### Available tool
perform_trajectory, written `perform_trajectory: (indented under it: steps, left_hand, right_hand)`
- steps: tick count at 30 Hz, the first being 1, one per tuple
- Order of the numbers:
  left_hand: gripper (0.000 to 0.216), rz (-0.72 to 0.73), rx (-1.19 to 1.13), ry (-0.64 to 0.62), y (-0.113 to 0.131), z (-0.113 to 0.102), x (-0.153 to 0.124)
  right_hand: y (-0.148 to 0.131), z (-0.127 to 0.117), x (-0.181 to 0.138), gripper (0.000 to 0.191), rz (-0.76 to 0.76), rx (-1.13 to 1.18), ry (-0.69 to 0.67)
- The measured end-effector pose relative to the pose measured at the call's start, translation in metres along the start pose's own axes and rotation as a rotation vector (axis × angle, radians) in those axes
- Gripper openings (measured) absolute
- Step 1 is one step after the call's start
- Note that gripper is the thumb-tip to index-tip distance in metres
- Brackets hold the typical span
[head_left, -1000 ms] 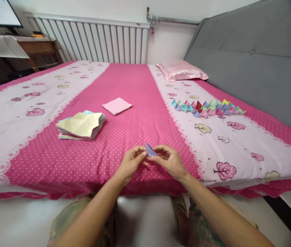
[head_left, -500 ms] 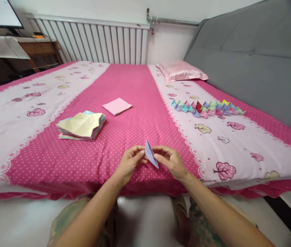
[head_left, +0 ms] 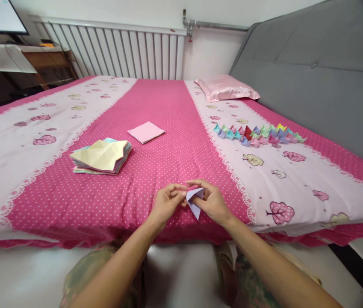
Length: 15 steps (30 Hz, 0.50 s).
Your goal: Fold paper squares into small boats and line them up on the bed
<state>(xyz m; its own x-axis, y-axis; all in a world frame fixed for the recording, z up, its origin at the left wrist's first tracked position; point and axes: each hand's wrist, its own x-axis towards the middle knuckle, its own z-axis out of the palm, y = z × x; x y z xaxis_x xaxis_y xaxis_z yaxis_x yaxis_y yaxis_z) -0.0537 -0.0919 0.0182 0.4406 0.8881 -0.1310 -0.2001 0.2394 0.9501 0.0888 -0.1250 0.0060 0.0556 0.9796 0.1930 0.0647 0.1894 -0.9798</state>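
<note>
Over the near edge of the bed, both hands are on a small folded piece of lavender origami paper [head_left: 195, 210]. My left hand [head_left: 167, 201] pinches its left side between thumb and fingers. My right hand [head_left: 213, 203] has its thumb inside the paper's open fold, with the fingers curled behind it. The paper looks like a spread triangular pocket with one point hanging down. Farther right on the bed stand several small folded paper pieces [head_left: 255, 137] in many colours, set in rows.
A stack of creased paper sheets [head_left: 101, 156], yellow on top, lies to the left. Beyond it is a flat pile of pink square paper [head_left: 146, 132]. A pink pillow [head_left: 228, 88] rests by the grey headboard [head_left: 316, 81]. A white radiator [head_left: 117, 49] stands behind the bed.
The lavender paper has turned from a narrow, closed shape to a spread one. My right thumb has moved into its fold, and the right fingers have shifted behind it.
</note>
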Motion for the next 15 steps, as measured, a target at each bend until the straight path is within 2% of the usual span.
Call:
perform_trajectory:
  steps: [5,11,14,15]
  left_hand:
    - [0.021,-0.014,0.000,0.003,-0.001,0.002,-0.001]
    - [0.036,-0.035,-0.036,-0.153,-0.001,0.006,-0.005]
    - [0.052,-0.006,-0.070,-0.147,-0.009,0.012,-0.007]
    - [0.049,0.021,-0.069,-0.127,-0.012,0.014,-0.007]
  right_hand:
    - [-0.004,0.001,0.002,0.015,-0.159,-0.179,0.058]
    - [-0.005,-0.001,0.002,0.022,-0.213,-0.316,0.177]
    - [-0.004,0.000,0.000,0.028,-0.231,-0.339,0.199]
    - [-0.004,0.001,-0.001,0.029,-0.245,-0.339,0.190]
